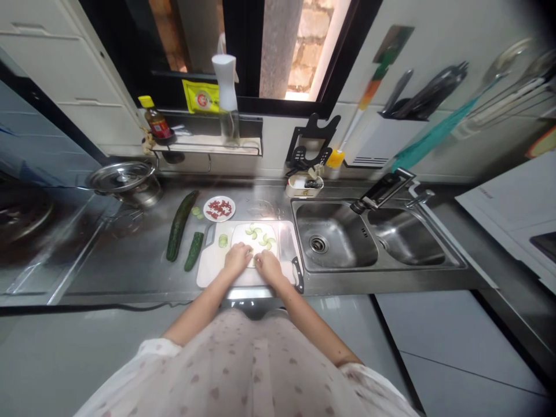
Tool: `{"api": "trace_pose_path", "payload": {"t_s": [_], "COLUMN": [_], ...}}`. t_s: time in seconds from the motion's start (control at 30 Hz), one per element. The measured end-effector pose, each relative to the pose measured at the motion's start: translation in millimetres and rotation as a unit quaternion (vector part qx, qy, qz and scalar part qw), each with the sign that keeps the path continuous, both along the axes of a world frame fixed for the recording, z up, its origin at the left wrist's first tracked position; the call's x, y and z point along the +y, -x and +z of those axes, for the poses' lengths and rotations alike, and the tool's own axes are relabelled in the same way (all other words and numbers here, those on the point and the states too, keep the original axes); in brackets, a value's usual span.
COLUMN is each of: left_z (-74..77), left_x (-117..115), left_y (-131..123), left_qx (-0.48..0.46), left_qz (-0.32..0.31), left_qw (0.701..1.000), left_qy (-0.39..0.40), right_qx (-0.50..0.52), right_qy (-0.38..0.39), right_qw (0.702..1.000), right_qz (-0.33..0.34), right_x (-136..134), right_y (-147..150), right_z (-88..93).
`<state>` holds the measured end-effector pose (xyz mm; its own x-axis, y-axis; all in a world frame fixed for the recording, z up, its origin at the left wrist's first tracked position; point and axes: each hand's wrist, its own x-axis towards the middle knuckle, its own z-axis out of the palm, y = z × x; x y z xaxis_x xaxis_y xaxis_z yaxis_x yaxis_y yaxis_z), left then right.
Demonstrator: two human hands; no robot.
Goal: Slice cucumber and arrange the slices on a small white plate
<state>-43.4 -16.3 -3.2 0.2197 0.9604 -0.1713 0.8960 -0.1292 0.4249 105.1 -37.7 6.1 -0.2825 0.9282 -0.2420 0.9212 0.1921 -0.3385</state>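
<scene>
My left hand (237, 260) and my right hand (268, 266) are close together over the near part of a white plate (237, 234). Both are closed, fingertips pinched on small pale-green bits that look like cucumber slices, mostly hidden by the fingers. Farther up the plate, cucumber slices (253, 231) lie fanned out in two curved groups. The plate rests on a white cutting board (208, 269). A small stack of cucumber slices (223, 240) sits on the board left of the plate. A knife with a black handle (297, 274) lies at the board's right edge.
Left of the board lie a whole cucumber (181, 226) and a cut cucumber piece (193, 251). Behind is a small plate (219, 209) with chopped red pieces. A steel pot (125, 184) stands back left; a double sink (336, 234) is on the right.
</scene>
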Motion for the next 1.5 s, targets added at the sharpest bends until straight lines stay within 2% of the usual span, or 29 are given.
{"api": "trace_pose_path", "payload": {"t_s": [0.37,0.8,0.93,1.0,1.1,1.3,1.4,1.5], "left_z": [-1.4,1.0,1.1,-0.5,-4.5,-10.7,-14.0,-18.5], "left_x": [1.0,-0.3,-0.9,-1.2,-1.7,0.9,4.1,6.9], "left_y": [-1.9,-5.6,-6.1,-3.4,7.5,45.8,60.9,68.0], "left_qx": [0.01,0.032,0.009,-0.023,-0.068,-0.068,-0.062,-0.05], "left_qz": [0.001,-0.005,0.007,0.034,0.111,0.245,0.286,0.298], "left_qw": [1.0,0.999,1.0,0.999,0.99,0.962,0.953,0.951], "left_qy": [-0.001,-0.012,-0.018,-0.027,-0.061,-0.098,-0.085,-0.071], "right_qx": [-0.02,-0.018,-0.012,-0.005,0.02,0.154,0.203,0.23], "right_qy": [0.001,-0.027,-0.032,-0.034,-0.033,-0.035,-0.046,-0.058], "right_qw": [1.0,0.999,0.999,0.999,0.999,0.986,0.975,0.968], "right_qz": [0.004,0.002,0.0,-0.005,-0.014,-0.059,-0.073,-0.081], "right_x": [0.9,0.6,0.7,1.0,2.2,5.3,5.6,5.1], "right_y": [1.7,2.8,3.2,2.7,0.2,-10.1,-15.1,-18.5], "right_z": [3.8,-2.0,-1.3,-0.8,-1.0,-4.7,-5.0,-3.4]}}
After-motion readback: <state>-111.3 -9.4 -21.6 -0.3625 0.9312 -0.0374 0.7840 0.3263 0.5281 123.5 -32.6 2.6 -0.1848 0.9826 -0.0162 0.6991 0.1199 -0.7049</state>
